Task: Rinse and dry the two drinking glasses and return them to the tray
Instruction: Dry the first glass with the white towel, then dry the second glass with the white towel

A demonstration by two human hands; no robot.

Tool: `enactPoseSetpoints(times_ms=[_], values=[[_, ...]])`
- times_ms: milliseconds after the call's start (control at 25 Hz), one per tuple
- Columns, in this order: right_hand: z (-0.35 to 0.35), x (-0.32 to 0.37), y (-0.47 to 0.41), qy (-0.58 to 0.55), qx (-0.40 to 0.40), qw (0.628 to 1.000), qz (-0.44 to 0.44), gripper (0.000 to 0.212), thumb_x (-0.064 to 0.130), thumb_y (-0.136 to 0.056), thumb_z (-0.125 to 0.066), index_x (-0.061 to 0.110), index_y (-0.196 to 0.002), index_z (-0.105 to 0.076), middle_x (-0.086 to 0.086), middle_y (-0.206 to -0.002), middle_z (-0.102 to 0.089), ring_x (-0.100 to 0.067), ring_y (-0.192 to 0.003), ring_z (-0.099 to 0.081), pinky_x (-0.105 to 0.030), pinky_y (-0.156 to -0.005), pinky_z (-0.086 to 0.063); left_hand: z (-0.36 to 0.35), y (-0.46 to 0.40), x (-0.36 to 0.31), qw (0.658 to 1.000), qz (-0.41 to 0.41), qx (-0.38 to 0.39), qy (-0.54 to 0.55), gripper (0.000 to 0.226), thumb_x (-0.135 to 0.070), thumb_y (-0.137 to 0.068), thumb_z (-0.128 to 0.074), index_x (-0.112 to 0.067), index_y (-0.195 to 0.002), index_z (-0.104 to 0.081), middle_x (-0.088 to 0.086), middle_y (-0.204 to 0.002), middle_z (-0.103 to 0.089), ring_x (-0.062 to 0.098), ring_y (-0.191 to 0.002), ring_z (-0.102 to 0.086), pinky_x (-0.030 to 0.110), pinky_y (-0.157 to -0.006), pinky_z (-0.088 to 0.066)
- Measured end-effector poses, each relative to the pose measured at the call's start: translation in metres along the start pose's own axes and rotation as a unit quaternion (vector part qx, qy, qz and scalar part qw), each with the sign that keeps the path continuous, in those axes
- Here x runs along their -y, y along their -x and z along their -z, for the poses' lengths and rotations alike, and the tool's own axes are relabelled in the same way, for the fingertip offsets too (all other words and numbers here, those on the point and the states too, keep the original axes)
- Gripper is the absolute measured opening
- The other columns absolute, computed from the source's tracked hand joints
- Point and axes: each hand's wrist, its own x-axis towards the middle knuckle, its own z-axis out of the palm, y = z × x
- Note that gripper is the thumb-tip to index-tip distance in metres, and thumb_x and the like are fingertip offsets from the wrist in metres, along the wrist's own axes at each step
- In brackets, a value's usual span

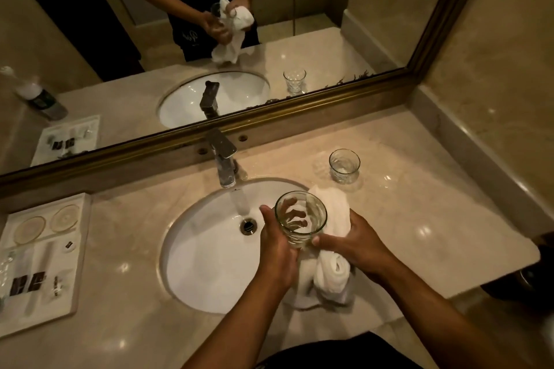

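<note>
My left hand grips a clear drinking glass upright over the right rim of the white sink. Pressed against the glass's right side is a white towel, bunched in my right hand; its loose end hangs down over the counter edge. The second glass stands upright on the marble counter, right of the tap. A white tray lies at the far left of the counter with two round coasters at its back.
The chrome tap runs a thin stream of water into the basin by the drain. Small toiletry packets lie on the tray's front half. A framed mirror runs along the back. A wall closes off the counter on the right.
</note>
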Motion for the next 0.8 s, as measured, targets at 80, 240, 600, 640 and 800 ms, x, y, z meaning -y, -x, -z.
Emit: enactPoseSetpoints(times_ms=[80,240,600,640,800], values=[[0.01,-0.001,0.005,-0.014,-0.006,1.0,-0.014,0.054,0.018,-0.072,-0.089,0.024,-0.121,-0.066,0.001,-0.112,-0.076,-0.018,-0.103,-0.073,-0.039,-0.089,-0.059,0.009,-0.006,0.006,0.99,-0.063,0.061,-0.113,0.094,-0.095,-0.067,-0.048,-0.022,-0.12,-0.073,0.017,-0.119,-0.074,0.035,-0.118,-0.068,0.057,-0.104,-0.051],[0.036,-0.006,0.015,-0.044,-0.068,0.997,-0.021,0.05,0.028,-0.072,-0.083,0.022,-0.119,-0.067,0.001,-0.11,-0.077,-0.021,-0.102,-0.073,-0.034,-0.083,-0.06,0.0,-0.021,-0.005,0.941,-0.118,0.214,-0.235,0.093,-0.075,-0.068,-0.071,-0.012,-0.135,-0.062,0.01,-0.11,-0.074,0.026,-0.107,-0.069,0.044,-0.095,-0.056],[0.11,-0.018,0.021,-0.12,-0.202,0.971,-0.035,0.04,0.026,-0.083,-0.078,0.016,-0.12,-0.068,-0.008,-0.108,-0.078,-0.029,-0.099,-0.074,-0.052,-0.091,-0.058,-0.088,-0.055,0.009,0.876,-0.05,0.323,-0.355,0.083,-0.035,-0.059,-0.092,-0.017,-0.132,-0.055,0.014,-0.116,-0.069,0.02,-0.096,-0.074,0.033,-0.082,-0.059],[0.121,-0.02,0.018,-0.12,-0.214,0.968,-0.041,0.038,0.025,-0.083,-0.08,0.017,-0.119,-0.069,-0.007,-0.107,-0.078,-0.029,-0.098,-0.075,-0.055,-0.092,-0.057,-0.097,-0.059,0.016,0.877,-0.049,0.317,-0.357,0.081,-0.031,-0.06,-0.09,-0.018,-0.131,-0.054,0.014,-0.119,-0.068,0.022,-0.101,-0.074,0.036,-0.085,-0.06],[0.18,-0.029,0.006,-0.189,-0.262,0.944,-0.068,0.043,0.025,-0.079,-0.083,0.015,-0.118,-0.069,-0.011,-0.104,-0.078,-0.033,-0.096,-0.075,-0.053,-0.089,-0.058,-0.147,-0.084,0.051,0.87,-0.093,0.257,-0.41,0.086,-0.023,-0.06,-0.092,-0.024,-0.132,-0.046,0.004,-0.125,-0.067,0.016,-0.116,-0.067,0.025,-0.096,-0.054]])
